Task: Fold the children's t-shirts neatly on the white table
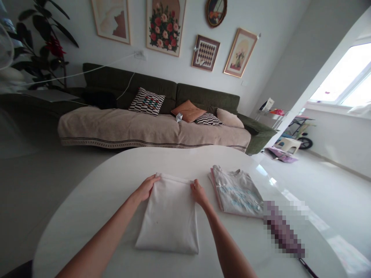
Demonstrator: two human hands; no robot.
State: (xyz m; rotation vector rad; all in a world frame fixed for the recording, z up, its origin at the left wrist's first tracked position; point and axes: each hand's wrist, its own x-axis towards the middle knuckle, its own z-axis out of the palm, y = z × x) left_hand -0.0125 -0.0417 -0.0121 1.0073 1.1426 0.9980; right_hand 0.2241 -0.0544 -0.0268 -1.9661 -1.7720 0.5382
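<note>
A white folded cloth (171, 216) lies flat on the white table (101, 185) in front of me. My left hand (147, 187) pinches its far left corner, and my right hand (198, 191) grips the far right corner. Both hands have their fingers closed on the fabric edge. Right of my right hand rests a stack of folded shirts, with a grey shirt (237, 193) with blue lettering on top and pink fabric showing at its left side.
A blurred purple item (285, 231) with a dark strap lies at the table's right side. Beyond the table's far edge stands a green sofa (156, 85) with a beige cover and cushions. A white stool (288, 144) is on the floor at the right.
</note>
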